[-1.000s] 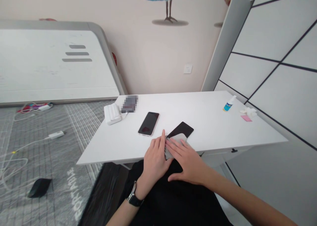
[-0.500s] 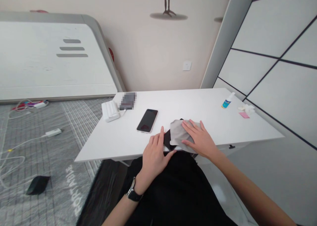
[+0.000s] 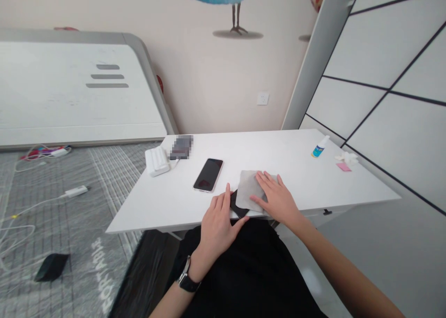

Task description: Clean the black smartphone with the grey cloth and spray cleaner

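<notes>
grey woven floor mat (image 3: 42, 216) w/ big white printed caps, approx. "portable", along its edge; small white spray bottle (image 3: 318, 147) w/ blue label, txt too small to read.

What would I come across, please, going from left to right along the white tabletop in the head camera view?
White ribbed plastic block → smartphone → grey cloth → small spray bottle with a blue label → pink paper square

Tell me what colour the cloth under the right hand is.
The cloth is plain light grey, best seen in the head view.
</notes>
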A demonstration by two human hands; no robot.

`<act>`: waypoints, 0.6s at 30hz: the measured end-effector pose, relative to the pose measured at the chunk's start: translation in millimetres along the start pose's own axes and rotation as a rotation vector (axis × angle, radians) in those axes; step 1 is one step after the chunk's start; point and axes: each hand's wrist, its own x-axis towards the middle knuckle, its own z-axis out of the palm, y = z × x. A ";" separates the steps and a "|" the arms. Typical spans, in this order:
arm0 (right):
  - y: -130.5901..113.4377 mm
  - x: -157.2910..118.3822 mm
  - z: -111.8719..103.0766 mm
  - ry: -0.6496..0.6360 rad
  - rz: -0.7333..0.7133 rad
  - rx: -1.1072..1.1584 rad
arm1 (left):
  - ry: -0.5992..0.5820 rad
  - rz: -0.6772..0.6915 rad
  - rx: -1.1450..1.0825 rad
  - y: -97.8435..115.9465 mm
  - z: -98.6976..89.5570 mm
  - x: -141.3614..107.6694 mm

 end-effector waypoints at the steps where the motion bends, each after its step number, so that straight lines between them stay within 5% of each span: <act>1: 0.8 0.3 1.7 0.006 0.004 0.003 | 0.018 0.000 0.009 0.1 0.2 -0.3; 10: -2.0 -5.5 5.3 0.072 0.013 0.058 | 0.076 -0.015 0.082 4.1 -2.2 -2.2; 18: -4.6 -1.3 5.3 0.146 -0.010 0.095 | 0.005 -0.062 -0.183 0.5 -8.5 2.0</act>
